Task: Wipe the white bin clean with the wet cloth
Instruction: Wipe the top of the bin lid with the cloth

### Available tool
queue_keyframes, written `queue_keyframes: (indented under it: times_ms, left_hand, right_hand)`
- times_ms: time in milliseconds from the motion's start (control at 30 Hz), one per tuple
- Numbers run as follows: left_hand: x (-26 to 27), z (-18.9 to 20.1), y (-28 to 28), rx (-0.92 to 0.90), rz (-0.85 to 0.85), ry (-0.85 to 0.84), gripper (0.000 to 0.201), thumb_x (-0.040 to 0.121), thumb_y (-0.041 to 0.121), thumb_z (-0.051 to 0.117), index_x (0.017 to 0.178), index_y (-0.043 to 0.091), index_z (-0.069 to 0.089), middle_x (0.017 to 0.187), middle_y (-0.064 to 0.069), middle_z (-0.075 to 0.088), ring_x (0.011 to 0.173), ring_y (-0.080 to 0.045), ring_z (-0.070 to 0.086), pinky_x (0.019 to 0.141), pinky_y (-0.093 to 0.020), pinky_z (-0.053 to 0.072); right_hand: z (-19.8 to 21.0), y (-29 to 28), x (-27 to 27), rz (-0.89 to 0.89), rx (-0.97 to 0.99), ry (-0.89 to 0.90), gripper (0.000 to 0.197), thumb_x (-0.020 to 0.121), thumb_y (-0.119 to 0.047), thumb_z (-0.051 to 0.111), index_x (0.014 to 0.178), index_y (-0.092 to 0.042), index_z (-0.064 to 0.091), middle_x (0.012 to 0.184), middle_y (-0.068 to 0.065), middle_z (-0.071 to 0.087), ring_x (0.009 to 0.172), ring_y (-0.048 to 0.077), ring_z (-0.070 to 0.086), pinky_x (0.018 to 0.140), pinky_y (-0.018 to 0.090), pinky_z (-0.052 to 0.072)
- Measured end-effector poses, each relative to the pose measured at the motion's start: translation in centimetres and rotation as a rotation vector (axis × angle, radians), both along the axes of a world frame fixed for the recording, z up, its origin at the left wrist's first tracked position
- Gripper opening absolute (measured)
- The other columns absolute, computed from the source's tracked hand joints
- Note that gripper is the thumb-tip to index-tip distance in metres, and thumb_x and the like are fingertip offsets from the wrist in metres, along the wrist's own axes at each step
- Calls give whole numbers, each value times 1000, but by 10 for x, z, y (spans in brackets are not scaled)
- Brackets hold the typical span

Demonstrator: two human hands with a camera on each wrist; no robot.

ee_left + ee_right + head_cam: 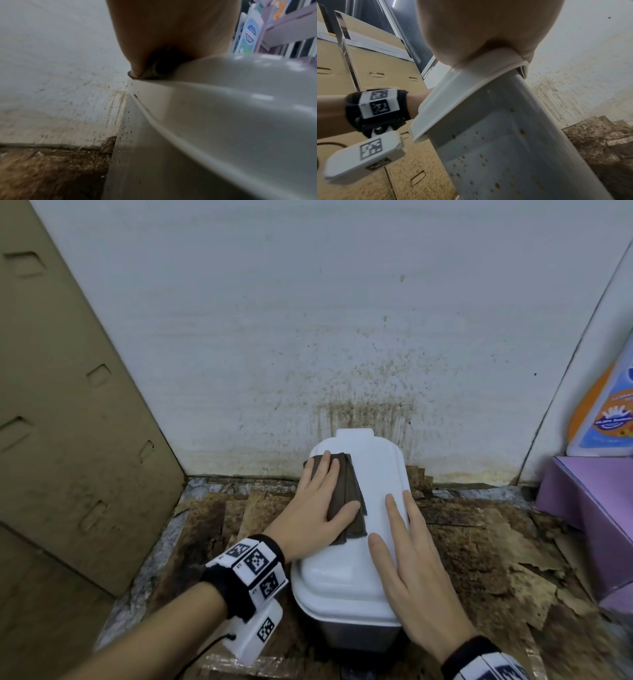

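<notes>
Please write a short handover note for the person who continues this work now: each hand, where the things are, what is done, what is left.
Left hand: flat, pressing the folded dark brown wet cloth on the white plastic bin's lid.
Right hand: open, flat on the lid's right edge, steadying the white plastic bin.
Bin stands on the stained floor against the spattered white wall.
Done: wiping is on the lid top.
Left: bin's sides show brown specks in both wrist views.

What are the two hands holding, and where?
Nothing is gripped. The left hand presses flat on the brown cloth atop the bin lid; the right hand lies flat along the lid's right edge.
</notes>
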State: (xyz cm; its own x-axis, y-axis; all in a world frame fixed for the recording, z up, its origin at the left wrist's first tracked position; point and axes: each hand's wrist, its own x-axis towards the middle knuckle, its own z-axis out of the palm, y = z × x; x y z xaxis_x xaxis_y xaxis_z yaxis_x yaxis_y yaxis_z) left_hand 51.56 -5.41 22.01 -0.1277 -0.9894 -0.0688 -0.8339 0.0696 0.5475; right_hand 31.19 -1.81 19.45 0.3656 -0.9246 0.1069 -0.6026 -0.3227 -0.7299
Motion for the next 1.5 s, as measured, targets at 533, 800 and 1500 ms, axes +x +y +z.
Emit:
queue_keyframes:
  times_ms: [533, 800, 1500]
  left_hand:
    - [-8, -13, 74, -151, -13, 224, 88, 99, 52, 55, 164, 27, 0, 165, 30, -18, 148, 9, -26, 117, -14, -2]
    - [7, -6, 44, -38, -66, 169, 93, 96, 56, 58, 165, 26, 3, 167, 25, -15, 151, 5, -25, 128, -33, 8]
    - [37, 5, -66, -8, -40, 182, 81, 99, 46, 61, 163, 19, 19, 170, 16, 6, 157, -5, -1, 127, -35, 16]
  right_hand:
    - [-6, 0, -2, -5, -58, 6, 68, 98, -64, 23, 157, -44, -5, 160, -30, -24, 149, -7, -14, 120, 22, 2]
    - [-5, -2, -1, -7, -32, 2, 70, 95, -65, 22, 157, -46, -5, 161, -29, -23, 151, -4, -11, 119, 23, 3]
    - [-2, -1, 0, -7, 0, 0, 78, 86, -82, 13, 154, -52, -9, 157, -36, -27, 151, -3, -12, 122, 30, 10]
